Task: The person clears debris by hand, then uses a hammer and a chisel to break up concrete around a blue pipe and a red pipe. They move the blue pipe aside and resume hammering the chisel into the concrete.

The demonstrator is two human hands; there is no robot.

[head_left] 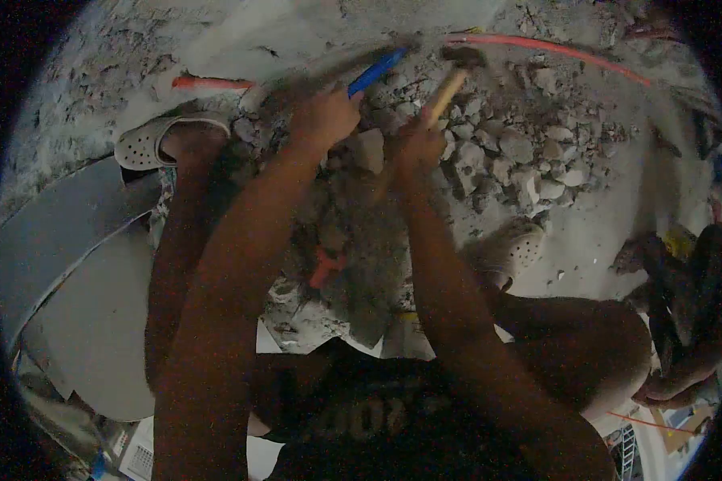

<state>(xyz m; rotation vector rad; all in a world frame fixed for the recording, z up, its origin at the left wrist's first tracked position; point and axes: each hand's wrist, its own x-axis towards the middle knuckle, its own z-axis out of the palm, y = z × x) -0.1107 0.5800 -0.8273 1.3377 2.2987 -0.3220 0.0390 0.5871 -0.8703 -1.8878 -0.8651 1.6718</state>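
My left hand [326, 118] is closed around a blue-handled chisel [377, 72], which slants up and right towards the base of the wall. Its dark tip is blurred against the rubble. My right hand [415, 148] grips the light wooden handle of a hammer [448, 92]. The dark hammer head lies just right of the chisel's tip, apart from it. Broken grey stones and concrete chunks [501, 152] are heaped to the right of the hammer and beneath both hands.
A red flexible conduit [549, 46] runs along the wall base, and a shorter red piece [212, 82] sticks out at left. My feet in light clogs [521, 248] flank the rubble. Grey boards [84, 232] lie at left; dark gloves or shoes [682, 280] at right.
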